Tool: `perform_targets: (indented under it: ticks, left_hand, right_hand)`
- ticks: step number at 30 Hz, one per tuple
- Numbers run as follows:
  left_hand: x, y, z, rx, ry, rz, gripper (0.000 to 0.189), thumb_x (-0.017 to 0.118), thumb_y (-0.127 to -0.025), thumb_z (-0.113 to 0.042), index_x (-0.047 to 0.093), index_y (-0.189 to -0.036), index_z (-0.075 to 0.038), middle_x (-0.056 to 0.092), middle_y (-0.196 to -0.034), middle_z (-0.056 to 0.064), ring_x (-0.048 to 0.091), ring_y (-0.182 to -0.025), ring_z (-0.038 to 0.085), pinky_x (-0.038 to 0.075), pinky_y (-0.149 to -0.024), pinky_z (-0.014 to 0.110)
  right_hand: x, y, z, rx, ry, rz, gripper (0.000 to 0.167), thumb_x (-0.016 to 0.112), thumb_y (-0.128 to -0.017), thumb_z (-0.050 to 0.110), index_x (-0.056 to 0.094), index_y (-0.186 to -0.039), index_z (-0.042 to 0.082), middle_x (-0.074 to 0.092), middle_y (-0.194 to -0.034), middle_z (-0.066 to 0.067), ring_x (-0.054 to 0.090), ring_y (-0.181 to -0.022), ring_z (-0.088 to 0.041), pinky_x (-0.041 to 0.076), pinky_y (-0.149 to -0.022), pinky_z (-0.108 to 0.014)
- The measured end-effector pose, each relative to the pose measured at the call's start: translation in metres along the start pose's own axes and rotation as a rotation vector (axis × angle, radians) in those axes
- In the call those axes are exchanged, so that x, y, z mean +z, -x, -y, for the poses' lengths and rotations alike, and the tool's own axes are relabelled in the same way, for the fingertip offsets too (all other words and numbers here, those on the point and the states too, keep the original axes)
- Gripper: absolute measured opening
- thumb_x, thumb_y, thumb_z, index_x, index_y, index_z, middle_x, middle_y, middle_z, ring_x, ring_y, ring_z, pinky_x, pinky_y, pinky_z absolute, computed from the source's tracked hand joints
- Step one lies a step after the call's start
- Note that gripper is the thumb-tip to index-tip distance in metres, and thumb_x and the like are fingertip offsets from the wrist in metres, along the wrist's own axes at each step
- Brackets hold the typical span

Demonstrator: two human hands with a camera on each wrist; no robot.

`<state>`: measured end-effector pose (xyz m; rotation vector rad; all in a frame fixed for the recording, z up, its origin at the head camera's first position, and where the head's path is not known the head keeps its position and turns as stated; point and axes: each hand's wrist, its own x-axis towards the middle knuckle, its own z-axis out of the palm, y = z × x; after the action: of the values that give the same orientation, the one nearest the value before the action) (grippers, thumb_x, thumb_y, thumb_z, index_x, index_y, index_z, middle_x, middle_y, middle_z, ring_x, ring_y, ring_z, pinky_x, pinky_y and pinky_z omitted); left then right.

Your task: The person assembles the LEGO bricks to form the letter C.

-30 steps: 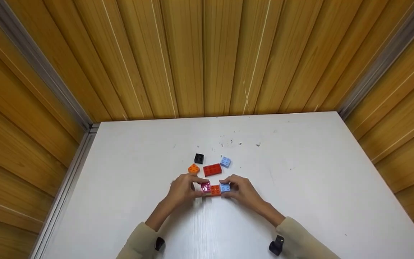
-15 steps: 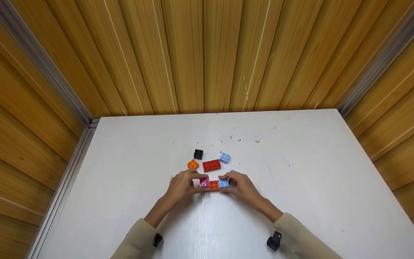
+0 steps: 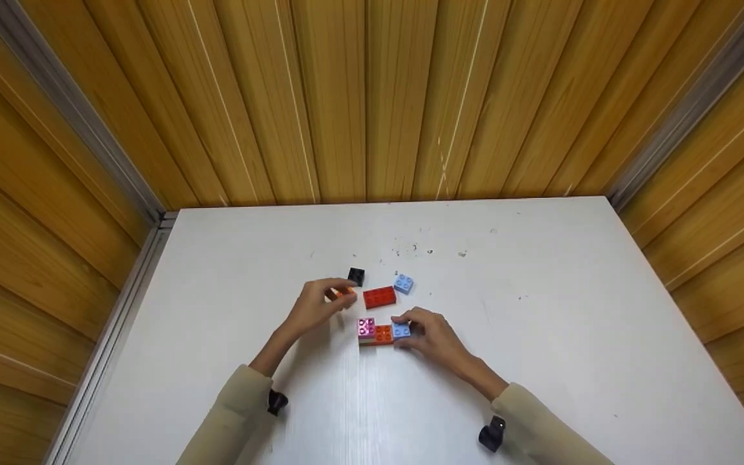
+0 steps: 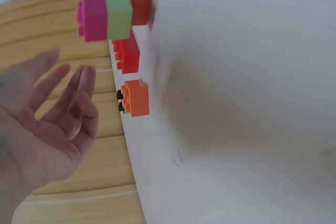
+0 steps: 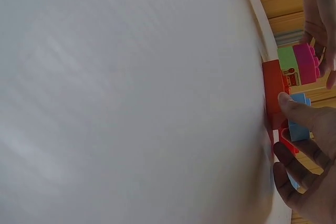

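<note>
My right hand (image 3: 433, 336) pinches a light blue toy brick (image 3: 400, 330) seated on one end of a long orange-red brick (image 5: 273, 90). On that brick's other end stand a light green brick (image 4: 119, 14) with a printed picture and a magenta brick (image 3: 366, 327) above it. My left hand (image 3: 312, 307) hovers around a small orange brick (image 3: 342, 293), fingers and thumb spread to either side. In the left wrist view a gap shows between those loosely bent fingers (image 4: 86, 80) and the orange brick.
A red brick (image 3: 380, 297) lies beyond the stack on the white table (image 3: 507, 361). Behind it are a black brick (image 3: 356, 276) and a second light blue brick (image 3: 403, 283). Wood-patterned walls (image 3: 372, 97) enclose the table.
My left hand has let go of the magenta brick and moved up and left to the orange brick. My right hand stays on the light blue brick.
</note>
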<state>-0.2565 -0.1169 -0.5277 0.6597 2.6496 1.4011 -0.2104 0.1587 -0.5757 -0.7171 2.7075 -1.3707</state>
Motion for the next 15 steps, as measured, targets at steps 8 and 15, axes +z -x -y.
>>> perform_targets:
  ticks: [8,15]
  left_hand:
    - [0.003,-0.045,0.009,-0.244,-0.075,-0.13,0.038,0.081,-0.088,-0.02,0.073,-0.122,-0.006,0.074,-0.11,0.015,0.068,-0.092,0.026,0.054,-0.079,0.037]
    - [0.014,-0.038,0.015,-0.342,-0.191,-0.151,0.042,0.087,-0.081,-0.019,0.074,-0.12,-0.008,0.074,-0.111,0.013,0.068,-0.096,0.027,0.054,-0.079,0.042]
  right_hand:
    - [-0.001,0.0,0.001,0.014,0.0,-0.017,0.039,0.085,-0.081,0.013,0.073,-0.118,0.008,0.073,-0.104,-0.004,0.062,-0.089,-0.016,0.051,-0.08,-0.024]
    - [0.002,-0.002,0.004,0.0,-0.002,-0.001,0.04,0.085,-0.081,0.014,0.073,-0.118,0.008,0.073,-0.105,-0.004,0.063,-0.09,-0.016,0.052,-0.08,-0.024]
